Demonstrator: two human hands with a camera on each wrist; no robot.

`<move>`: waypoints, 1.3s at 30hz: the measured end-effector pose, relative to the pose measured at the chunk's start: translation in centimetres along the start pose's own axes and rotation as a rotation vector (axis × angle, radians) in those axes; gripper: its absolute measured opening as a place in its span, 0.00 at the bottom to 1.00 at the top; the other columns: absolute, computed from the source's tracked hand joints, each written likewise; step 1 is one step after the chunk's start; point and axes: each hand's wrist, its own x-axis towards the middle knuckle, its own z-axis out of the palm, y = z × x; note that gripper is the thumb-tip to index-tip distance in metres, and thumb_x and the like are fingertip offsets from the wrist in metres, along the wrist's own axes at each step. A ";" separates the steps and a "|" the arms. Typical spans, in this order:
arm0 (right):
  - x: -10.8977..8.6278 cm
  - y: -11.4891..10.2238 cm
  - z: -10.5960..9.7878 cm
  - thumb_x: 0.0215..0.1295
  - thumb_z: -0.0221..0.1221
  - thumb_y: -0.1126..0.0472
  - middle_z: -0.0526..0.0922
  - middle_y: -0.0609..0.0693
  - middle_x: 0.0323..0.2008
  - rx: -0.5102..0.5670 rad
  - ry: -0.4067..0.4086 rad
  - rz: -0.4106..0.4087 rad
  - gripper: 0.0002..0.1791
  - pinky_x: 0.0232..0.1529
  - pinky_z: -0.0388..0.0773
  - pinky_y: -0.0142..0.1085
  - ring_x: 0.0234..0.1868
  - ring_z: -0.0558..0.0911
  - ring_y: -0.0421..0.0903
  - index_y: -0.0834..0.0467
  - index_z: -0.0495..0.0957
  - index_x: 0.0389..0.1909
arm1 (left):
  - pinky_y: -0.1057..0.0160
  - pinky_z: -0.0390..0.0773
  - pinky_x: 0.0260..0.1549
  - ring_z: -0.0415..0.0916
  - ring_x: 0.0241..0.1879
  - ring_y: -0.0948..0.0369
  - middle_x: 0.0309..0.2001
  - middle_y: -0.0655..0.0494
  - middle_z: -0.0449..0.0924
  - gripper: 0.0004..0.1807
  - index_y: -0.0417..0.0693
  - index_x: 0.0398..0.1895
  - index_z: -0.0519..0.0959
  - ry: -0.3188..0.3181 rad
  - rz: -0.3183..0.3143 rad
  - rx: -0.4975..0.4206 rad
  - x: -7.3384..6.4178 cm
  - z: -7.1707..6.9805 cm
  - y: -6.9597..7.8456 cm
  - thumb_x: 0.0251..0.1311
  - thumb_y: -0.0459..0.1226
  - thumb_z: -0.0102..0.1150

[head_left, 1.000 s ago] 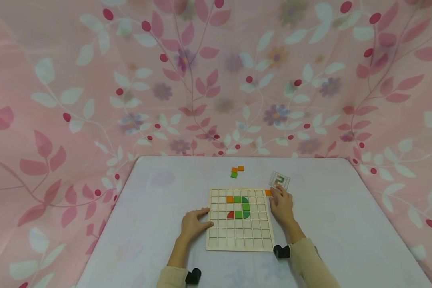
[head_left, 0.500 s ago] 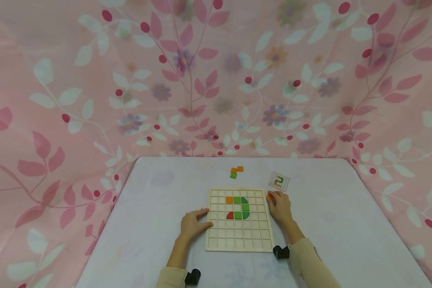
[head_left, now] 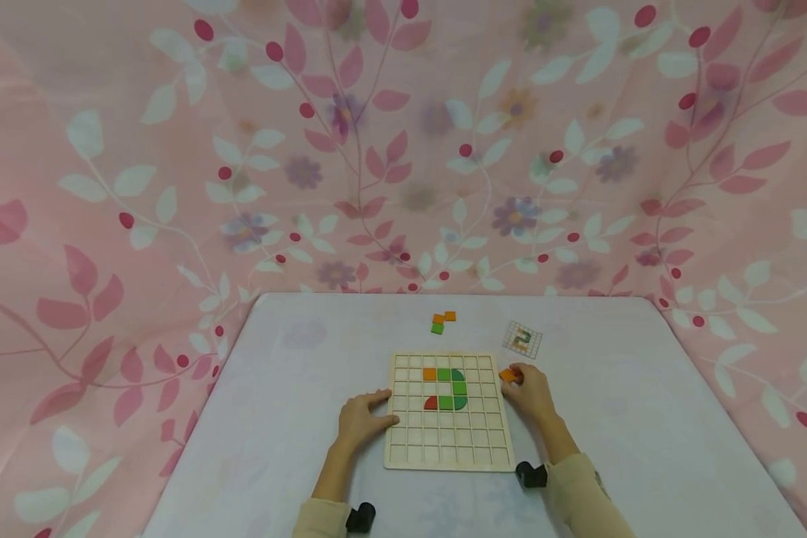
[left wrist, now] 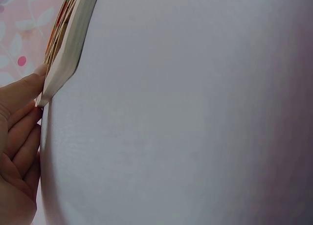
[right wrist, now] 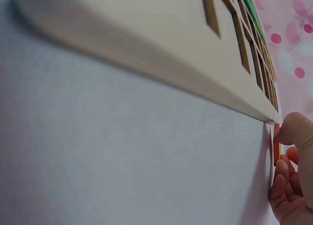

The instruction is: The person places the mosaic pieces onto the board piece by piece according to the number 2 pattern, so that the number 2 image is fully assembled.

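Note:
A wooden grid board lies flat on the table, with orange, green and red tiles set in its upper middle cells. My left hand holds the board's left edge, the thumb on its rim and the fingers along the side, as the left wrist view also shows. Just beyond the board's right edge, my right hand pinches an orange square tile between thumb and fingers. That orange tile appears edge-on beside the board's side in the right wrist view.
Behind the board lie two orange tiles and a green tile. A small pattern card with a gridded figure sits above my right hand. The white table ends at a pink floral curtain.
My right hand has picked up the orange tile beside the board's upper right corner and drawn it slightly toward me. The left hand stays at the board's edge.

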 end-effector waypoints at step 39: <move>9.4 -9.1 7.2 0.73 0.44 0.54 0.60 0.61 0.62 -0.328 -0.477 -0.014 0.24 0.53 0.64 0.56 0.59 0.60 0.64 0.52 0.62 0.68 | 0.46 0.74 0.48 0.77 0.51 0.46 0.49 0.44 0.81 0.29 0.45 0.49 0.82 -0.002 0.004 -0.002 -0.1 -0.2 0.1 0.41 0.45 0.74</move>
